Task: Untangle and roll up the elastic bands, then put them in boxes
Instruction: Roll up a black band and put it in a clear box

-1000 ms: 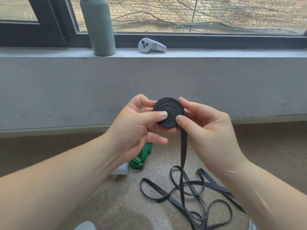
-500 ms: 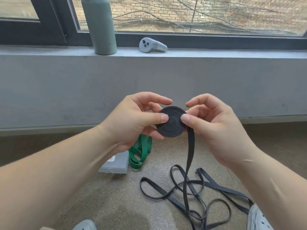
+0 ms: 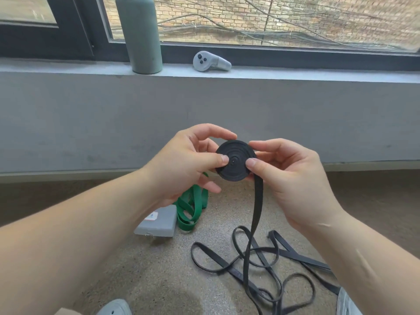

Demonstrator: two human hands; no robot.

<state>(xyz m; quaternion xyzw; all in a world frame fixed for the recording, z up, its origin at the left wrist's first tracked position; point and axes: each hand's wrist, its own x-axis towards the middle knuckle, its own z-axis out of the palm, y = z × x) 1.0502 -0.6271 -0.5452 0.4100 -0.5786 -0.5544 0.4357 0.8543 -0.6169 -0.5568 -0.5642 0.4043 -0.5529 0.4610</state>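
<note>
Both hands are raised in front of the grey wall under the window, holding a tightly wound black elastic band roll (image 3: 235,160) between them. The left hand (image 3: 188,164) grips the roll from its left side: the thumb presses on the flat face near the centre, the index finger arches over the top edge, and the other fingers curl behind and beneath it. The right hand (image 3: 293,178) grips the roll's right side, with the thumb pinching the face close to the rim and the index finger curved above.

From the lower right edge of the roll, just under the right thumb, the unrolled tail of the black band (image 3: 256,214) hangs straight down. It reaches the floor (image 3: 159,269) below the right hand and lies there in loose, overlapping loops.

Below the left hand, a green elastic band (image 3: 193,208) lies on the floor in folded loops. It is just beside a grey box (image 3: 159,221) with a white label on top, which sits under the left wrist.

Well above the hands, on the windowsill (image 3: 295,73), a grey-green water bottle (image 3: 141,35) stands upright. A pale handheld controller (image 3: 210,62) lies just to its right.

The toe of a light shoe (image 3: 114,308) shows at the bottom edge, beneath the left forearm.
</note>
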